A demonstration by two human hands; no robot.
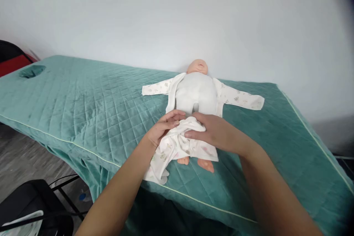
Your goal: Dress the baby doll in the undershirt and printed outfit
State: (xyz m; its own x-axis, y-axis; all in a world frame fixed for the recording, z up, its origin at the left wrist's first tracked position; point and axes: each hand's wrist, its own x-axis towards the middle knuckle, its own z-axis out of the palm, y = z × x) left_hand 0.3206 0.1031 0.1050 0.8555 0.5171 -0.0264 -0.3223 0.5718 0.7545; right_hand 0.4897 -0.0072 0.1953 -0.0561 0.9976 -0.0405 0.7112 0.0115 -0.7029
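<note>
A baby doll (197, 90) with a white cloth torso lies on its back, head toward the wall and feet toward me. Under it a white printed baby shirt (243, 99) is spread open, sleeves out to both sides. Over the doll's legs are small white printed baby pants (179, 143), bunched at the waist; the doll's bare feet (206, 165) show below the cloth. My left hand (167, 124) is closed on the left side of the waistband. My right hand (206, 127) grips its right side, thumb in front. The doll's lower legs are mostly hidden.
A green quilted cover (110, 118) lies over the long bed, which has a face hole (32, 71) at its far left. Behind the bed stands a white wall (177, 25). A black chair (35, 202) is at the lower left, beside the bed's front edge.
</note>
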